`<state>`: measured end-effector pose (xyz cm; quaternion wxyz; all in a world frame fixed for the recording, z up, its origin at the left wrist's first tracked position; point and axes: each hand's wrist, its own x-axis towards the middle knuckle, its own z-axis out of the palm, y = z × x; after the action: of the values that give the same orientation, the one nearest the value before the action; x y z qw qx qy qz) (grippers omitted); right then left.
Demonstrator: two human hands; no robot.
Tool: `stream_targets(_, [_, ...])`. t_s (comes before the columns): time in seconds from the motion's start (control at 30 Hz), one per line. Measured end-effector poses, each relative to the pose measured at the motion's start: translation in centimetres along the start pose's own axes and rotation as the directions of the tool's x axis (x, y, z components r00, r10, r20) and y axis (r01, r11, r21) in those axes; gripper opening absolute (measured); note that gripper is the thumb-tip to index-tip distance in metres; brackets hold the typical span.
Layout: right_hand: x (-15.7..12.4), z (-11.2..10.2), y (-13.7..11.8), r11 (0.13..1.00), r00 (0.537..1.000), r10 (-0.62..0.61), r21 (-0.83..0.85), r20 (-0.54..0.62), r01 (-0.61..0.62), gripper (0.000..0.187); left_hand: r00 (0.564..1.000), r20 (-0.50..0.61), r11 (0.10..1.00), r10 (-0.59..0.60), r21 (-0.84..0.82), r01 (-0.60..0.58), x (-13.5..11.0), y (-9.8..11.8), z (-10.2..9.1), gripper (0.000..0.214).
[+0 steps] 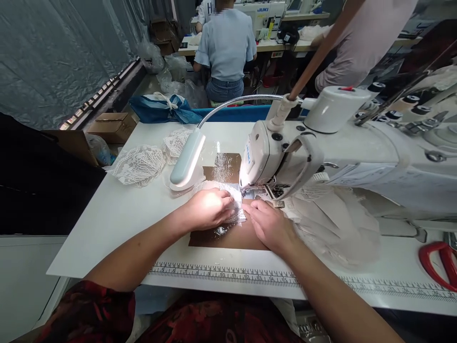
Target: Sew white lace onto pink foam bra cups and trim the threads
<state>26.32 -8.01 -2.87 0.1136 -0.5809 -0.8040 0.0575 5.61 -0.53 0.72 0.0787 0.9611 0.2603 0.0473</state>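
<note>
A white sewing machine stands on a white table. A small piece of white lace lies under its needle, on a brown plate. My left hand rests on the lace from the left, fingers curled and pressing it down. My right hand lies just right of it, fingers together, fingertips on the lace's edge near the presser foot. White fabric bunches up under the machine arm to the right of that hand.
A gooseneck lamp shines on the work. Loose lace pieces lie at the table's far left. Red scissors sit at the right edge. A ruler strip runs along the front edge. Two people sit at machines behind.
</note>
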Motion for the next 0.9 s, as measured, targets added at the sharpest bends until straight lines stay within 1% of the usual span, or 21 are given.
stream_targets(0.13, [-0.1, -0.1, 0.1, 0.998, 0.998, -0.068, 0.008, -0.001, 0.068, 0.034, 0.997, -0.071, 0.998, 0.037, -0.042, -0.04, 0.6, 0.0, 1.0, 0.034])
stream_targets(0.23, [-0.3, -0.1, 0.2, 0.995, 0.995, -0.1, 0.023, -0.013, 0.1, 0.033, 0.998, -0.063, 1.0, 0.02, -0.023, -0.022, 0.8, 0.2, 1.9, 0.035])
stream_targets(0.33, [-0.4, -0.1, 0.3, 0.992, 0.993, -0.115, 0.044, -0.031, 0.117, 0.031, 0.999, -0.045, 1.0, -0.002, -0.017, 0.001, 0.9, 0.7, 2.3, 0.036])
stream_targets(0.5, [-0.6, 0.0, 0.2, 0.992, 0.993, -0.11, 0.064, -0.045, 0.113, 0.03, 0.998, -0.066, 1.0, -0.016, -0.007, 0.016, 1.0, 1.3, 2.4, 0.036])
stream_targets(0.77, [-0.6, 0.2, 0.3, 0.995, 0.994, -0.098, 0.022, -0.056, 0.099, 0.027, 0.994, -0.096, 0.999, -0.05, -0.003, 0.05, 1.3, 1.9, 3.0, 0.037])
stream_targets(0.9, [-0.6, 0.5, 0.3, 0.997, 0.996, -0.07, 0.017, -0.057, 0.071, 0.029, 0.994, -0.089, 0.998, -0.056, -0.003, 0.056, 1.4, 1.7, 2.8, 0.038])
